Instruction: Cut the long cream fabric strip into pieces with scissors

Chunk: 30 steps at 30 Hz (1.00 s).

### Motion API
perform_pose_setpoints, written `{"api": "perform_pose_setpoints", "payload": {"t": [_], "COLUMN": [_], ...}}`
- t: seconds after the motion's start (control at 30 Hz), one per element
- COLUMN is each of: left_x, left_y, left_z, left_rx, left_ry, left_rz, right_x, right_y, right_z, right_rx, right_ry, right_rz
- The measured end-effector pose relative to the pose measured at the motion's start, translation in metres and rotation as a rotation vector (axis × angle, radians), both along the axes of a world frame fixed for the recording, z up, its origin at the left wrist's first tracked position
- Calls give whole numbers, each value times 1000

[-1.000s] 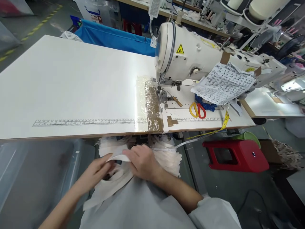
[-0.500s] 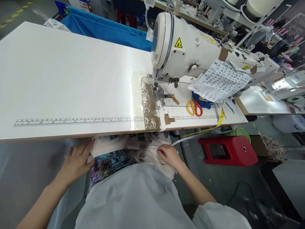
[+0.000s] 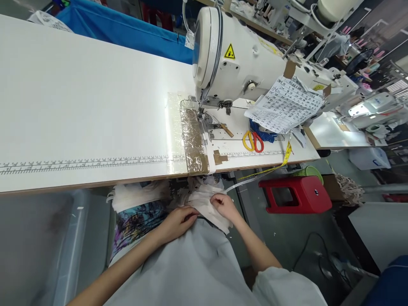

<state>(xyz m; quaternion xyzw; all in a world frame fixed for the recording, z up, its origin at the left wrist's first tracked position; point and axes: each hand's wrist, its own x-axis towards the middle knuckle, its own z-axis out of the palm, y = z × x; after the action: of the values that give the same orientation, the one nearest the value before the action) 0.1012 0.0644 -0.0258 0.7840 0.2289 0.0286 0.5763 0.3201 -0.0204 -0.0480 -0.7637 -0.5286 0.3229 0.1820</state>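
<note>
Across my lap, below the table's front edge, lie pale cream fabric pieces (image 3: 204,203). My right hand (image 3: 225,207) has its fingers curled and pinched on their right side. From the other side my left hand (image 3: 179,222) reaches in, its fingertips and thumb bent together at the near edge of the same fabric; part of the grip is hidden. More cream fabric (image 3: 140,196) lies further left on a dark patterned cloth (image 3: 140,219) of blue and purple.
Above my hands is the white sewing table (image 3: 95,106) with its sewing machine (image 3: 239,55). Scissors (image 3: 253,141) and a yellow tape measure (image 3: 287,154) are on its right part. A red stool (image 3: 306,193) stands right; a translucent bin (image 3: 72,242) is left.
My left hand has moved right, from the left end of the cream fabric to the pieces by my right hand, and its fingers have closed. My right hand stays on the fabric. The view has shifted.
</note>
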Motion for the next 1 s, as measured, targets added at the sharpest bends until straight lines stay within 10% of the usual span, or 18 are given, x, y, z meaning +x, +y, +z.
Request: {"api": "perform_pose_setpoints", "payload": {"t": [0.33,0.63,0.87,1.0], "left_x": [16,-5,16,19], "left_y": [-9,-12,-10,0], "left_z": [-19,-28,11,51], "left_rx": [16,-120,-552,-715], "left_ry": [194,222,-150,-198], "left_rz": [-35,36,304,375], "right_x": [-14,-42,-52,-38], "right_y": [-6,3,6,12], "right_z": [23,7,62,104], "right_rx": [-3,27,178,532], "right_ry": [-73,11,222,-27], "right_rz": [0,-45,-71,-28]}}
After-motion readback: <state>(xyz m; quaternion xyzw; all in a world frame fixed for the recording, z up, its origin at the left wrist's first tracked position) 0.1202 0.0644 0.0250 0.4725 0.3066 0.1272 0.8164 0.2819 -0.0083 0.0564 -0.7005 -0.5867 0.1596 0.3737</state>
